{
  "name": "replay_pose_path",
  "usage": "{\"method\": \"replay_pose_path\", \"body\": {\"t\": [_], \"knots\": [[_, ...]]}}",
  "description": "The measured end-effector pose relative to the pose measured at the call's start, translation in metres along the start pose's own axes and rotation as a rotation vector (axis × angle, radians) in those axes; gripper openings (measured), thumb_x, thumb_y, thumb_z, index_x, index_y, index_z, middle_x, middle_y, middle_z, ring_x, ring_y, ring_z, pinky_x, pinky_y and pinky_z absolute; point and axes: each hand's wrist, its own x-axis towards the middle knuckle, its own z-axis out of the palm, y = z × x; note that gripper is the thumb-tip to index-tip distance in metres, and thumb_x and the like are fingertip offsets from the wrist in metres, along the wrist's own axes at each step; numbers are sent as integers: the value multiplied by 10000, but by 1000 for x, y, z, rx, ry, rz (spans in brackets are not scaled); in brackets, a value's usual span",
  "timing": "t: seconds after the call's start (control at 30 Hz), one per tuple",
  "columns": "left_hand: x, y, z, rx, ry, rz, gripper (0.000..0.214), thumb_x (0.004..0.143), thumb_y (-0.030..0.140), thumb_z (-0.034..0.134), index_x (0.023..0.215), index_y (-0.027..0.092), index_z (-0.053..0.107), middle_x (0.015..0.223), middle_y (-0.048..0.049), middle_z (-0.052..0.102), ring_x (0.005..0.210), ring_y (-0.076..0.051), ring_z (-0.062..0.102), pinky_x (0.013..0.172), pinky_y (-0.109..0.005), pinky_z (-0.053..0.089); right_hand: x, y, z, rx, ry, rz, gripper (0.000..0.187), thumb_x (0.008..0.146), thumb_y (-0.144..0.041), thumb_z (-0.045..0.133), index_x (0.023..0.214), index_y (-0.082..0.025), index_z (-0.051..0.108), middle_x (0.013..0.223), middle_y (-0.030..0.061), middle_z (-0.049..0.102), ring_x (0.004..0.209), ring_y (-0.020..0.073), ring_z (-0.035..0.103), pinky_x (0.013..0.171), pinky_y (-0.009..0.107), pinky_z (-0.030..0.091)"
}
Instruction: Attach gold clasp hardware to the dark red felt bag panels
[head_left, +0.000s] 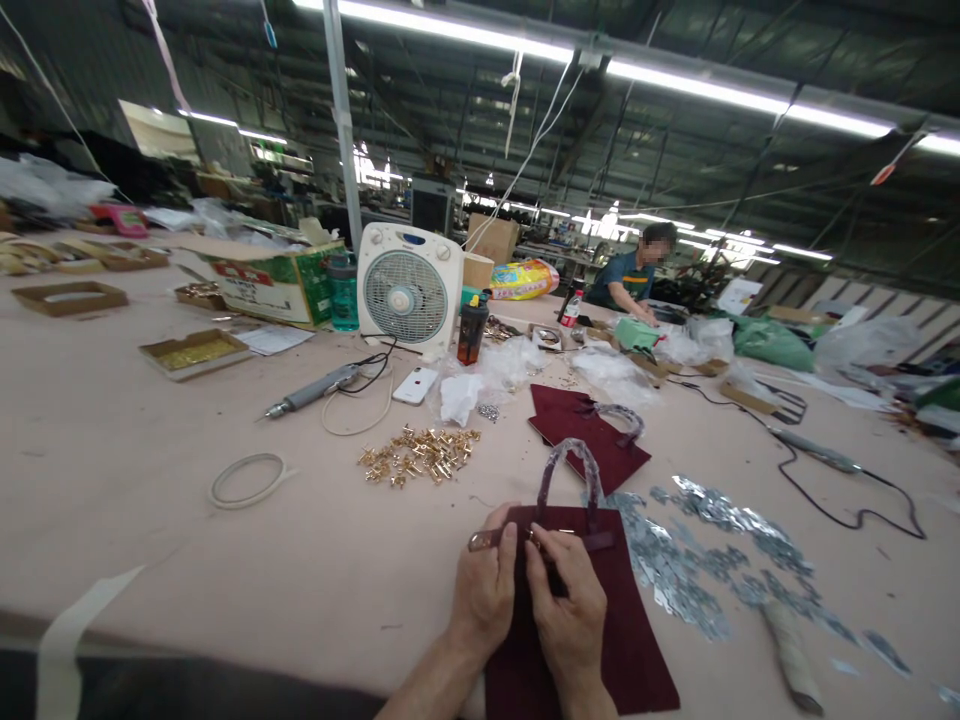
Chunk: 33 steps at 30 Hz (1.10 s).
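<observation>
A dark red bag panel (637, 640) lies in front of me, with a plastic-wrapped handle (570, 450) standing up from its top edge. My left hand (484, 580) grips the panel's upper left part, thumb in front, beside a short dark red strap (484, 540) that sticks out to the left. Close by on the right, my right hand (566, 590) pinches something tiny and shiny against the strap; the fingers mostly hide it. Behind the panel rest other dark red panels (562, 420) with a wrapped handle. A heap of gold metal fittings (420, 455) sits to the left.
Flat silver metal plates (675, 570) spread on the right, near a wrapped rod (791, 655). A tape roll (247, 480), an electric screwdriver (315, 390), a phone (415, 385) and a fan (409, 290) occupy the left and back. A co-worker (634, 275) works across the table.
</observation>
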Motion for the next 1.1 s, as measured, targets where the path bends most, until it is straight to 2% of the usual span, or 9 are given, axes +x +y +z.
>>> {"method": "replay_pose_path", "body": {"t": [0.13,0.37,0.47,0.57,0.73,0.83,0.93,1.03,1.1], "knots": [[-1,-1,1,21,-8,23,429,1069,357,353,1342,208,650,1354,-110,717,1256,-240,671,1125,-422,523,-3,1,2,45,-27,20,243,993,-169,634,1201,-235,741,1001,70,724,917,190,696,836,320,591],[-2,-2,3,-29,-1,23,406,1058,380,412,1332,229,672,1323,-99,733,1228,-236,681,1121,-408,532,-6,1,10,30,-51,157,225,1023,-311,614,1165,-237,773,871,55,707,774,187,672,699,294,580],[-4,3,1,-49,7,-11,422,1063,395,391,1305,222,691,1295,-112,742,1199,-239,692,1108,-386,531,-12,6,14,-4,-53,105,253,1032,-335,597,1194,-237,765,956,84,736,853,212,698,772,323,593],[-5,10,-2,-47,-7,-41,445,1071,396,353,1279,212,701,1245,-122,756,1135,-237,708,1058,-354,539,-22,21,16,-41,-69,5,284,1022,-388,608,1216,-247,759,1052,95,763,926,243,730,848,358,597],[-2,16,-5,21,-21,-101,498,1070,404,296,1233,185,712,1142,-139,775,1029,-257,722,976,-356,538,-32,46,20,-63,-164,-69,381,1036,-466,539,1335,-295,702,1154,90,773,993,265,756,846,363,621],[-1,13,-3,12,5,-192,525,1065,435,301,1228,167,722,1166,-165,769,1050,-274,715,990,-370,525,-29,42,17,-28,-202,32,391,1014,-507,554,1302,-299,717,1145,80,772,994,259,754,819,342,631],[1,8,0,17,59,-264,514,1050,430,356,1352,148,661,1342,-187,698,1246,-296,639,1125,-414,446,-16,27,13,22,-86,277,430,965,-568,602,1231,-260,743,1156,86,758,940,249,746,759,309,620],[5,4,1,10,85,-259,510,1025,384,408,1418,127,607,1441,-196,629,1380,-298,540,1214,-451,357,8,9,13,119,5,465,478,952,-597,602,1210,-220,743,939,70,753,735,215,698,678,298,588],[8,4,1,-11,82,-239,483,1015,381,421,1371,140,641,1406,-190,650,1349,-291,564,1194,-439,381,31,-4,20,220,-63,474,462,957,-584,601,1168,-205,759,863,65,739,749,225,688,717,311,580]]}}
